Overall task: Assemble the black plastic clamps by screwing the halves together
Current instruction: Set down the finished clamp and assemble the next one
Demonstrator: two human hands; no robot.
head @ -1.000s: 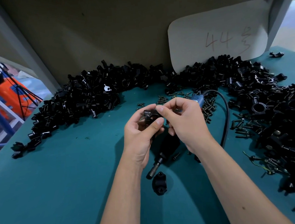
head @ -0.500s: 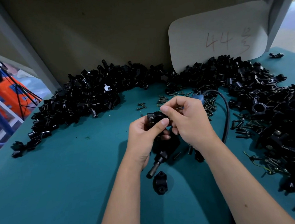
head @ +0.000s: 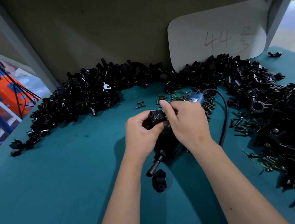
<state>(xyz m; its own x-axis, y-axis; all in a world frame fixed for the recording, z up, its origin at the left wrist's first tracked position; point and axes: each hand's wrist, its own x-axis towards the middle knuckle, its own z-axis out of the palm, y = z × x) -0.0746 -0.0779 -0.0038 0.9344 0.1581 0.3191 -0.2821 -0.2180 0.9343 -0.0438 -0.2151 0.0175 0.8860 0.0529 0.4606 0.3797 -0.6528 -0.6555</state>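
Change: both hands have dropped closer to the tabletop [head: 53, 183] since a second ago.
Left hand [head: 141, 134]: grip wrapped round the clamp [head: 156, 117], at centre.
Right hand [head: 186, 122]: fingertips pinched at the clamp's 3 o'clock edge, likely seating a screw.
Driver [head: 156, 162]: lying idle at 6 o'clock.

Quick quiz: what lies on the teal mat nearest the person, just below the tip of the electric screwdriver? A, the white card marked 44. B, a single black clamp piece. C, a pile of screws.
B: a lone black clamp piece lies on the mat just below the screwdriver tip; the screws and the card are farther back.
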